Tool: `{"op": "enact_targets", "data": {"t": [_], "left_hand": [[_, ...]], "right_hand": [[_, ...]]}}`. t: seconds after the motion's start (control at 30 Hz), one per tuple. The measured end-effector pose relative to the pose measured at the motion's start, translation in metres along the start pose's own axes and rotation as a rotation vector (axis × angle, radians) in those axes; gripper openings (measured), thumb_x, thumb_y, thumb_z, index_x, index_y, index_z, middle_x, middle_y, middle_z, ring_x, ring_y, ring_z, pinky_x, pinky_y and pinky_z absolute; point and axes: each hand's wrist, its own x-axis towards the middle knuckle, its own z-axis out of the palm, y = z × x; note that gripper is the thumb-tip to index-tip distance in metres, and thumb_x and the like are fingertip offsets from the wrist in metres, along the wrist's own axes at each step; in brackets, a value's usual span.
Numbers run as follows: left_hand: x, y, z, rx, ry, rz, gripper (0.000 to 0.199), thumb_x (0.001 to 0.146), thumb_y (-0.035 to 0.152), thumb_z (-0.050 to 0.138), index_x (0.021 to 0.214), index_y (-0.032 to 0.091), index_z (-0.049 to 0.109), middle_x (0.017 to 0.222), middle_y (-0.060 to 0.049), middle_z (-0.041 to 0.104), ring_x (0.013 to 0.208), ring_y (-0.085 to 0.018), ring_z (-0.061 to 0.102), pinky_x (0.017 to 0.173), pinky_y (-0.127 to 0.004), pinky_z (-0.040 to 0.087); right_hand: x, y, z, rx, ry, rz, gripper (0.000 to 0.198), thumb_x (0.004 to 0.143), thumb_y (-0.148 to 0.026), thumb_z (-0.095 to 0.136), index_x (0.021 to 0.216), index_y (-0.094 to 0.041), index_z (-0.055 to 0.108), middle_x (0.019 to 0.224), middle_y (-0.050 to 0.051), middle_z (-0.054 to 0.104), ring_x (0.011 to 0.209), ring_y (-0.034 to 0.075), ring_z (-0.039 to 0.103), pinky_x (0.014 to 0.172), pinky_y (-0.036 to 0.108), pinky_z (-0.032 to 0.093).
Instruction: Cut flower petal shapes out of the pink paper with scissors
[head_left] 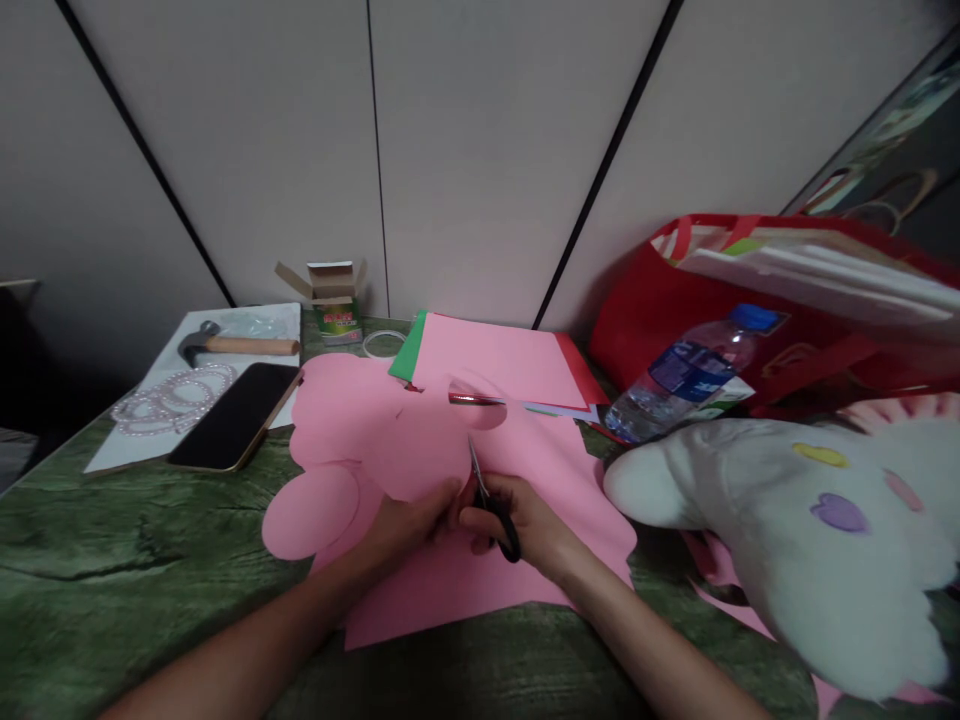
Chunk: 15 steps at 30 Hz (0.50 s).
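Observation:
My right hand (525, 525) grips black-handled scissors (491, 500), blades pointing up into a sheet of pink paper (420, 440). My left hand (409, 520) pinches the pink paper just left of the blades. Several cut pink round shapes (311, 510) lie to the left of my hands. A larger pink sheet (480, 590) lies underneath on the green table (112, 560).
A black phone (236, 415), a bead string (172, 395) and a hammer (236, 345) lie at the left. A small open box (334, 300) stands at the back. More coloured paper (510, 365), a water bottle (686, 375), a red bag (750, 290) and a white plush toy (810, 530) fill the right.

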Motion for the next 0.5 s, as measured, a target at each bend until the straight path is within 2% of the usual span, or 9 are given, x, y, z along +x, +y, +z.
{"op": "enact_targets", "data": {"t": [0.27,0.5], "left_hand": [[0.0022,-0.0065,0.0,-0.055,-0.092,0.013,0.044,0.077,0.045,0.047,0.042,0.019,0.046,0.035,0.006,0.04,0.036,-0.009,0.037,0.041,-0.025,0.028],[0.0017,-0.0053,0.0007,-0.067,-0.087,0.012,0.044,0.076,0.043,0.049,0.04,0.019,0.046,0.036,0.005,0.041,0.038,-0.01,0.038,0.043,-0.025,0.031]], "right_hand": [[-0.0017,-0.0042,-0.003,0.003,-0.042,0.013,0.033,0.062,-0.044,0.071,0.07,-0.015,0.057,0.063,0.0,0.06,0.054,0.012,0.052,0.054,0.027,0.046],[-0.0019,-0.001,-0.0043,0.052,-0.079,-0.02,0.031,0.059,-0.036,0.075,0.074,-0.015,0.059,0.061,-0.002,0.056,0.053,0.01,0.049,0.051,0.024,0.042]]}}
